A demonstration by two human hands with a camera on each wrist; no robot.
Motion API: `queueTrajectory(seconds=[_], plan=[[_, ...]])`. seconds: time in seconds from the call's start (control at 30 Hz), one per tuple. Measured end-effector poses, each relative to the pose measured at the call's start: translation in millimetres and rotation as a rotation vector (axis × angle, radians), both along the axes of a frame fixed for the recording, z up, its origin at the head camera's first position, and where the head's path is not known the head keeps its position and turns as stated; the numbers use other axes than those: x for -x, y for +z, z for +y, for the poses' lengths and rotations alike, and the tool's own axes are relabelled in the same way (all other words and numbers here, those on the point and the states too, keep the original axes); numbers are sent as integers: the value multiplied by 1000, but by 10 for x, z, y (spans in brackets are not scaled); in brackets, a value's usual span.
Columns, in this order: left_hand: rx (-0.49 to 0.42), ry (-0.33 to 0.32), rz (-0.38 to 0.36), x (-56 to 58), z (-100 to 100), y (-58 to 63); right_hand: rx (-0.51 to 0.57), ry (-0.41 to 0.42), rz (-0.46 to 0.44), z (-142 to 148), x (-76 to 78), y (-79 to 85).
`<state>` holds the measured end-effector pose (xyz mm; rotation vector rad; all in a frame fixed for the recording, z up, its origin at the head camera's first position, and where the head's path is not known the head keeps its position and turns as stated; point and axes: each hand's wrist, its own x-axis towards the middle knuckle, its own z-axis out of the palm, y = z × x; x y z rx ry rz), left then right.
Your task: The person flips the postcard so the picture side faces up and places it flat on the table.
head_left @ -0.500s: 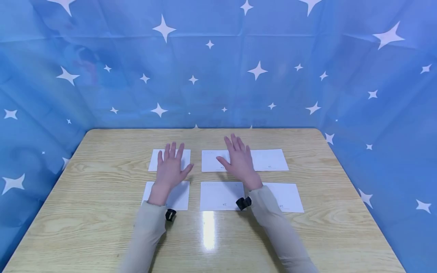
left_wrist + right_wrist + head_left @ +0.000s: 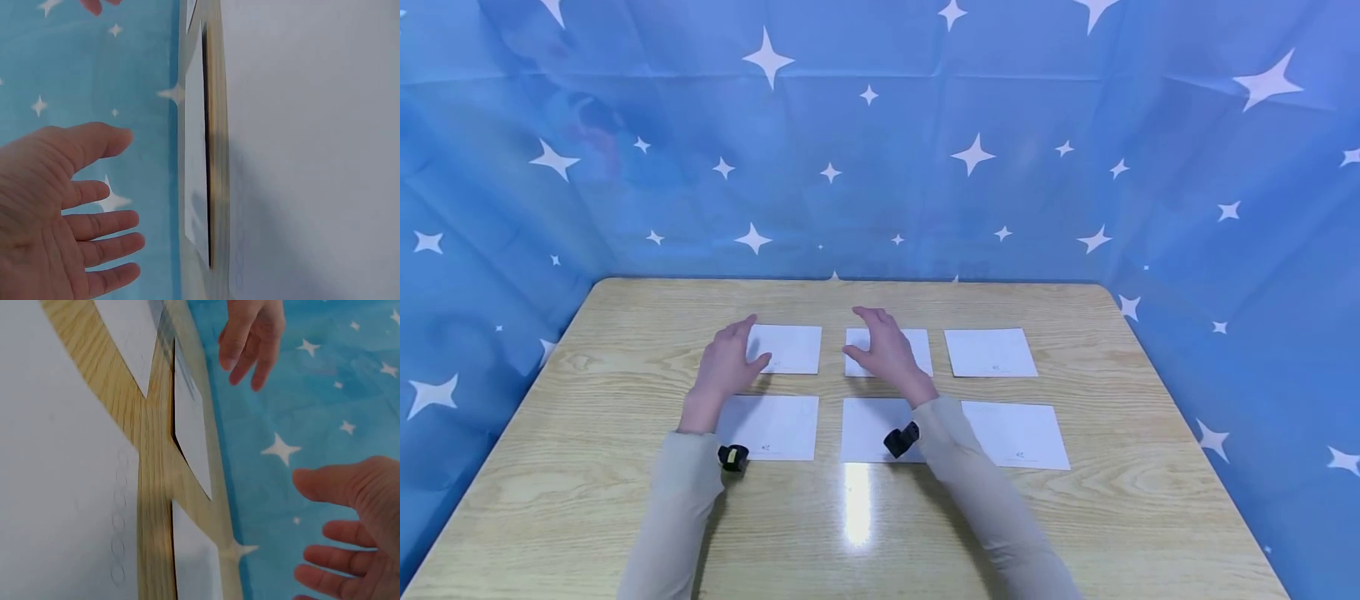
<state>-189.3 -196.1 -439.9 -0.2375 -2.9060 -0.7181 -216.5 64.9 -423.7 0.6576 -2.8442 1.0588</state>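
White rectangular paper pieces, envelope-like, lie on the wooden table in two rows of three. My left hand [image 2: 724, 360] is held over the left side, its fingers overlapping the back-left piece [image 2: 793, 350] in the head view; the front-left piece [image 2: 778, 427] is under its wrist. My right hand [image 2: 889, 354] is above the back-middle piece [image 2: 919, 343], with the front-middle piece [image 2: 863, 425] below its wrist. Both hands are empty, thumbs spread from relaxed fingers, as the left hand [image 2: 75, 206] and right hand [image 2: 350, 531] show in the wrist views.
On the right lie the back-right piece [image 2: 992, 354] and the front-right piece [image 2: 1018, 435]. The wooden table [image 2: 1150, 500] reaches to a blue curtain [image 2: 880, 192] with white stars behind and at both sides. Small black wrist cameras [image 2: 901, 439] sit at the sleeves.
Both hands have shifted left and turned from flat, spread palms-down to a more sideways pose with thumbs apart. The back-middle and back-right pieces show more fully. The head view has shifted slightly.
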Motion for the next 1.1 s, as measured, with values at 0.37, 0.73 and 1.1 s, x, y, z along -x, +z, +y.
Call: queueTrajectory(seconds=[0.37,0.73,1.1], plan=[[-130,53,-180,177,-288,-58,92,38,-202,-292,171,-110],[-164,66,-262,397,-370,-83,31,8,-277,-619,357,-199],[-129,64,-298,475,-379,-100,-39,-17,-300,-706,459,-329]])
